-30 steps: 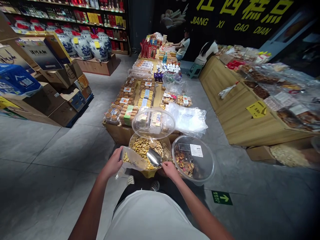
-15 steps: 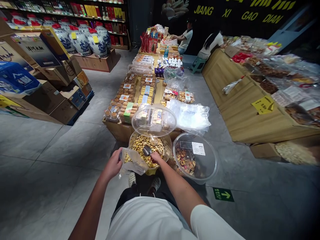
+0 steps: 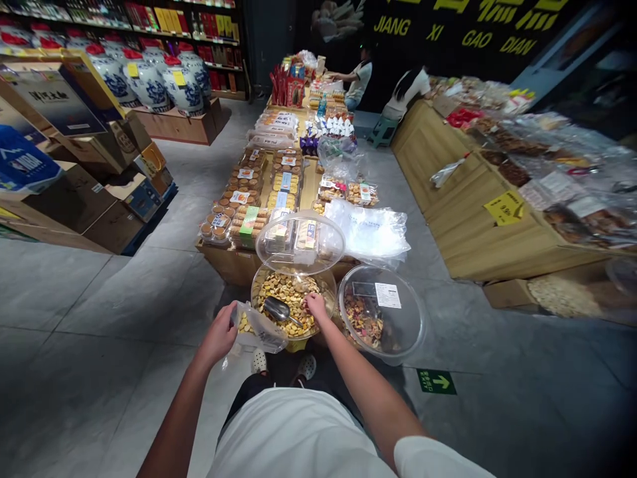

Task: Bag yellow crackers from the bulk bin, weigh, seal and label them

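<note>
My left hand (image 3: 221, 335) is closed on the rim of a clear plastic bag (image 3: 266, 334), which holds some pale yellow bean-like snacks at its near-hand end. The bag sits against the left front edge of a round clear tub (image 3: 255, 285) filled with loose bean-like snacks (image 3: 291, 289). On top of these snacks lies a metal scoop (image 3: 277, 308), its handle pointing right, with no hand on it. My right hand (image 3: 315, 307) is over the right side of the tub, fingers bent together at the snacks; what they pinch, if anything, is too small to see.
The tub's clear lid (image 3: 300, 244) stands tilted up behind it. A second lidded tub (image 3: 413, 332) of mixed snacks is at the right. Packed biscuits (image 3: 243, 198) and plastic bags (image 3: 371, 229) cover the table beyond. Two people sit farther back. Boxes (image 3: 107, 212) stand left.
My right hand has let go of the scoop and moved to the right side of the tub. The scoop now lies farther left on the snacks. My left hand keeps the bag.
</note>
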A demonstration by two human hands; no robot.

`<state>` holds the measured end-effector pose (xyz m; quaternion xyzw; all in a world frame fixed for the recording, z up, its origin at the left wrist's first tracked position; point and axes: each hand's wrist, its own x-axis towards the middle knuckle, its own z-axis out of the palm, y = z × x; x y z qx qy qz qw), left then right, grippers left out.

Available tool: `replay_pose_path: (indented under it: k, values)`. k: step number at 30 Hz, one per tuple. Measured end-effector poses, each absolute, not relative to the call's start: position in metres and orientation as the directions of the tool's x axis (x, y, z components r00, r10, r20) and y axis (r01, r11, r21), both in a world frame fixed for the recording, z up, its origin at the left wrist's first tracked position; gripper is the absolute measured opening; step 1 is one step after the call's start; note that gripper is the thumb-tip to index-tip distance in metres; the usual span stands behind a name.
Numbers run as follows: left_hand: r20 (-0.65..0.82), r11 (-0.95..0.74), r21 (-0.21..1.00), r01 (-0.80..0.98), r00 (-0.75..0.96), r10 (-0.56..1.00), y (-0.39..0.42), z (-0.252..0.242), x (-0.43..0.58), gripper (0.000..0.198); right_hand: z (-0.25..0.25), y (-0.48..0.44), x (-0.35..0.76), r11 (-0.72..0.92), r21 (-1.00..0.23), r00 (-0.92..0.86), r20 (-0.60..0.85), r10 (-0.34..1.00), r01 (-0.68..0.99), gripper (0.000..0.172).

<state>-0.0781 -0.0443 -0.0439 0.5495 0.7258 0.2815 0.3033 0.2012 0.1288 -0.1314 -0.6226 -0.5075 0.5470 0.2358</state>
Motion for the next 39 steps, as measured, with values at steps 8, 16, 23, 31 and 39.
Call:
replay_pose_path:
  k: [8, 16, 23, 31, 39]
  values:
    - [-0.079, 0.191, 0.759, 0.623, -0.204, 0.976, -0.028, -0.054, -0.09, 0.068, 0.036, 0.204, 0.196, 0.237, -0.96, -0.066, 0.229, 0.971, 0.15, 0.042]
    - [-0.072, 0.156, 0.747, 0.646, -0.155, 0.985, -0.021, -0.017, -0.102, 0.068, 0.07, 0.264, 0.141, 0.274, -0.854, -0.142, 0.235, 0.962, 0.443, 0.054]
    - [-0.051, 0.105, 0.703, 0.703, -0.097, 0.994, -0.057, 0.029, -0.131, 0.061, 0.063, 0.174, 0.168, 0.091, -0.982, -0.132, 0.07, 0.989, 0.166, 0.024]
    - [-0.021, 0.142, 0.609, 0.78, -0.164, 0.986, -0.095, 0.084, -0.162, 0.057, -0.077, -0.014, 0.216, -0.706, -0.677, -0.339, -0.627, 0.702, -0.21, 0.027]
    - [-0.075, 0.16, 0.577, 0.801, -0.143, 0.987, -0.083, 0.099, -0.156, 0.061, -0.183, -0.01, 0.212, -0.722, -0.657, -0.129, -0.714, 0.688, -0.218, 0.021]
